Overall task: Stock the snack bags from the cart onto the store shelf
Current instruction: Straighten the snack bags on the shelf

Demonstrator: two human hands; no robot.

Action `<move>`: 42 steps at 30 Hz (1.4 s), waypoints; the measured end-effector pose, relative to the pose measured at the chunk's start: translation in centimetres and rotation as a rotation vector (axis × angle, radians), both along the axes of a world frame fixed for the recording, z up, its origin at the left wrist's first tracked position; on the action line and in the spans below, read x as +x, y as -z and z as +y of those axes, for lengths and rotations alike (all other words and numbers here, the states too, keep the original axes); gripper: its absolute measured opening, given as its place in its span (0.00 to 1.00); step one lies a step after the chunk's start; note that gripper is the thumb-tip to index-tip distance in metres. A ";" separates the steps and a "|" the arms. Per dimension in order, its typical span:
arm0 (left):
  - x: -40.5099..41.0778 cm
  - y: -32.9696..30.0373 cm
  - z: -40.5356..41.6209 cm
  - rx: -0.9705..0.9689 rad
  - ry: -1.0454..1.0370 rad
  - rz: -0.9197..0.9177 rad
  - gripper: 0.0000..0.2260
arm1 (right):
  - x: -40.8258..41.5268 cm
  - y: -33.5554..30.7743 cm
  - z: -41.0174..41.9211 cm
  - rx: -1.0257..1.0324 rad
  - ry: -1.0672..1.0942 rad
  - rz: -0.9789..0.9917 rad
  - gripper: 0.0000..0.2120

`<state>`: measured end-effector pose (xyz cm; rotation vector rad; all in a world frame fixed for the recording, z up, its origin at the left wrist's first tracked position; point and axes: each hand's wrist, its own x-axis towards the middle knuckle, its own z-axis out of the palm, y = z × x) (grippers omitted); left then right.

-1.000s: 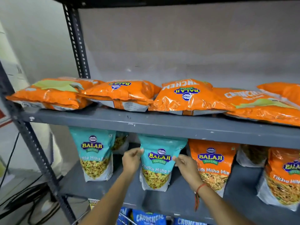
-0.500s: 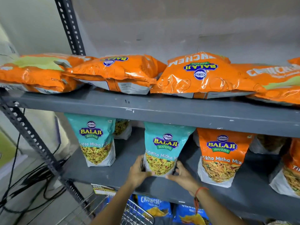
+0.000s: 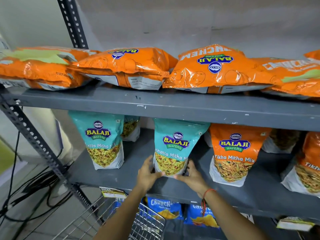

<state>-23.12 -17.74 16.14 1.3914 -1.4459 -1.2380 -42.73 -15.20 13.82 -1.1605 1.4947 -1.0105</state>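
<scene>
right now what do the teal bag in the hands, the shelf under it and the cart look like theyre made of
Teal bag: looks like matte plastic film with a clear window, since the snack mix shows through low down.
Shelf: seems to be grey painted metal; chips dot the paint of the shelf above.
Cart: shiny bare steel wire in a grid, probably plated.
Left hand and right hand hold the bag's base.

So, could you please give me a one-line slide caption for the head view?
Both hands, left and right, steady an upright teal Khatta Mitha bag on the grey shelf.
</scene>
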 end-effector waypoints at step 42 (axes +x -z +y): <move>-23.8 1.2 8.7 -0.075 -0.227 -0.045 0.17 | -21.5 -1.2 10.0 -0.147 0.280 0.244 0.38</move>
